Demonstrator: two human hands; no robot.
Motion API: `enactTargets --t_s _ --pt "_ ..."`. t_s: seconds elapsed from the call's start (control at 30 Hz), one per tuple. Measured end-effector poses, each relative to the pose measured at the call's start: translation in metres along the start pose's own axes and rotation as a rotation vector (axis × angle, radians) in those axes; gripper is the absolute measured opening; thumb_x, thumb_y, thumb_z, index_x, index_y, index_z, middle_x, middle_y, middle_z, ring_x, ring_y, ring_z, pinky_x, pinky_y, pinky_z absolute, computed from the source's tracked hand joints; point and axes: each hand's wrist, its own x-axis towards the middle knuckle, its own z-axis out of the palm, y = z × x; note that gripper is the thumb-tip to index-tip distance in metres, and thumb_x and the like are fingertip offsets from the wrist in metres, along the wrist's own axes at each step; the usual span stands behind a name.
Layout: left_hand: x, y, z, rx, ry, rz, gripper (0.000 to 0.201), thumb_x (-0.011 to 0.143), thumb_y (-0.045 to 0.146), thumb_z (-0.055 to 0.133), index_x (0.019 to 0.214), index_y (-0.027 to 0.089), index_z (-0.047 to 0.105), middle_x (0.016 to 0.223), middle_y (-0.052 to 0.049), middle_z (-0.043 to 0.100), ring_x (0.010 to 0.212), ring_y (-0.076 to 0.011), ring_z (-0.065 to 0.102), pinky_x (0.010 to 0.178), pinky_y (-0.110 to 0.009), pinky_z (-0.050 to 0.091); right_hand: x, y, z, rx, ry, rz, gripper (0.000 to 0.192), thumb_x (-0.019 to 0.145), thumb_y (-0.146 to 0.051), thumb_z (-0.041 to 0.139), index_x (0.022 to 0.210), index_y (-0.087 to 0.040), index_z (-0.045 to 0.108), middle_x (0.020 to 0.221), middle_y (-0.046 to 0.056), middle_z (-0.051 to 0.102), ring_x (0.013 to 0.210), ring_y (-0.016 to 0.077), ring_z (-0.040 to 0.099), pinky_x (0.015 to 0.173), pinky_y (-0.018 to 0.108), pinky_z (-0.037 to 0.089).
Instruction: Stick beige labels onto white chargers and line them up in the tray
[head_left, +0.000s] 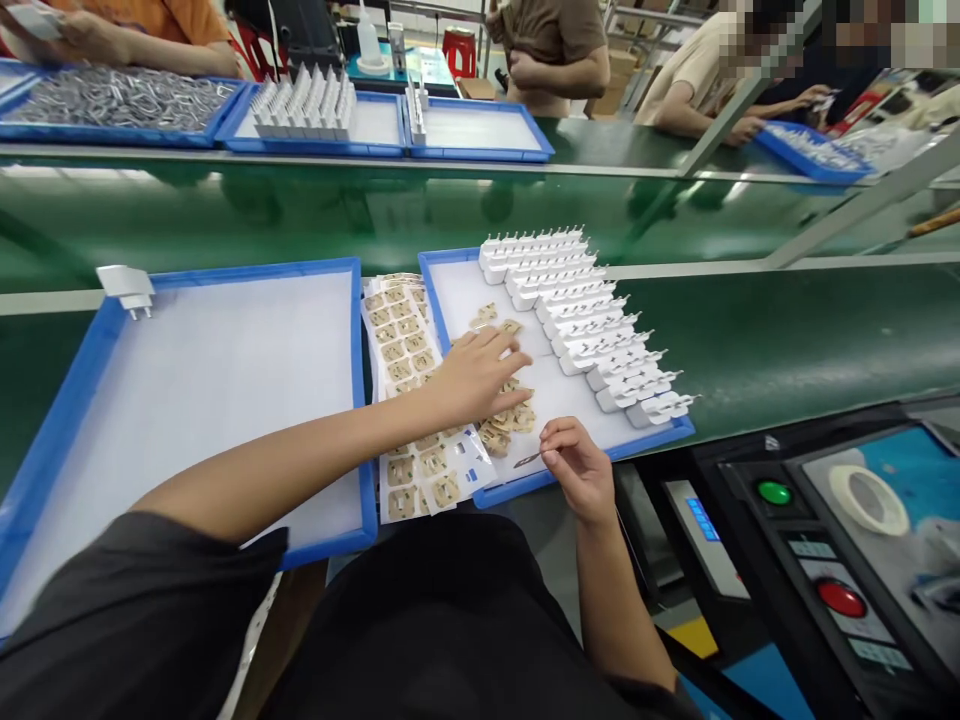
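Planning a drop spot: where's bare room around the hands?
Free: left tray, between white plug at far-left corner and left forearm; narrower strip in right tray between tan pieces and plug rows. Crowded: sticker sheets between trays.

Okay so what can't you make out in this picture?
All in the head view:
Sticker sheets: middle covered by the left forearm.
Loose tan pieces: some hidden under the left hand, so no count.
Thin brown piece: gripped end hidden by the right hand.
Blue display: characters too small to read.
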Motion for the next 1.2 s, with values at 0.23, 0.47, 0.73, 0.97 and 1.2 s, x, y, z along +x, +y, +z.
enactTargets --t_s 0.23,0.47,0.73,0.97,1.2 --pt "0.101 0.04 0.068 0.09 0.082 -0.054 0.038 0.084 0.03 0.075 0.114 0.011 0.061 0.151 -0.025 0.043 0.129 -0.0404 0.047 0.097 -0.047 0.04 -0.003 0.003 -0.004 0.016 0.024 0.01 0.007 0.091 -0.022 0.068 0.091 -0.025 0.074 0.093 0.007 0.063 0.09 0.0213 0.062 0.075 0.035 0.051" --pt "0.055 0.033 0.036 -0.694 0.074 -0.232 0.03 0.083 0.025 0.075 0.105 0.02 0.055 0.117 -0.011 0.065 0.103 -0.0263 0.063 0.088 -0.041 0.052 -0.007 0.011 -0.005 0.183 0.111 0.011 0.007 0.093 -0.024 0.066 0.093 -0.026 0.073 0.091 0.005 0.064 0.088 0.0208 0.062 0.075 0.035 0.051" --pt "-0.061 0.061 -0.036 -1.668 0.148 -0.79 0.053 0.074 0.032 0.085 0.118 0.026 0.055 0.109 -0.003 0.064 0.096 -0.0201 0.068 0.08 -0.037 0.062 0.003 -0.023 0.024 0.382 -0.061 -0.043 0.006 0.094 -0.023 0.065 0.096 -0.025 0.07 0.081 0.004 0.069 0.08 0.021 0.064 0.075 0.039 0.052" --pt "-0.113 0.064 -0.016 -1.276 0.272 -0.626 0.039 0.082 0.037 0.08 0.115 0.022 0.065 0.11 -0.009 0.071 0.1 -0.0228 0.07 0.086 -0.035 0.061 0.005 -0.04 0.051 0.361 -0.164 -0.007 0.008 0.091 -0.02 0.068 0.094 -0.027 0.07 0.083 0.002 0.069 0.079 0.0191 0.063 0.075 0.035 0.052" --pt "-0.13 0.065 -0.007 -0.776 0.313 -0.509 0.048 0.084 0.036 0.078 0.127 0.022 0.065 0.126 -0.013 0.071 0.117 -0.0285 0.067 0.097 -0.041 0.058 -0.005 -0.041 0.062 0.352 -0.207 0.13 0.005 0.091 -0.021 0.068 0.093 -0.026 0.071 0.085 0.002 0.069 0.081 0.0181 0.064 0.075 0.032 0.052"
